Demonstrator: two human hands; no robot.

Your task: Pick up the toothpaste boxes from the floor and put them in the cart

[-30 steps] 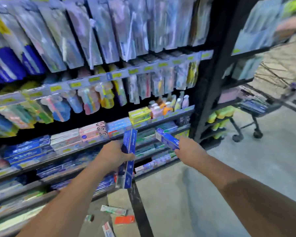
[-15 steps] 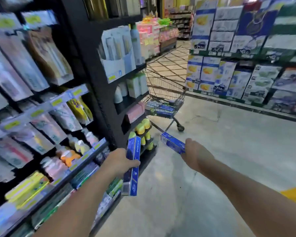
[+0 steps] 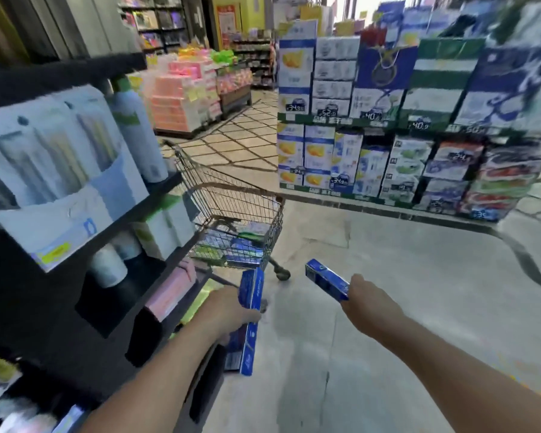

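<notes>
My left hand (image 3: 228, 310) grips a long blue toothpaste box (image 3: 249, 320) held upright, low in the middle of the view. My right hand (image 3: 367, 300) holds a second blue toothpaste box (image 3: 325, 282) pointing up and left. Ahead of both hands stands a wire shopping cart (image 3: 272, 210) beside the black shelf unit, with several blue and green boxes lying in its basket. Both hands are short of the cart, below and in front of its near wheel (image 3: 281, 273).
A black shelf unit (image 3: 85, 214) with bottles and white packs fills the left side. Stacked blue and white cartons (image 3: 388, 151) on a low display line the far right. Grey concrete floor (image 3: 403, 292) spreads between them. Pink goods (image 3: 181, 98) are stacked farther back.
My view has swung right from the toothpaste shelves toward the aisle, and the cart has come closer. Both hands still hold their boxes, reaching forward.
</notes>
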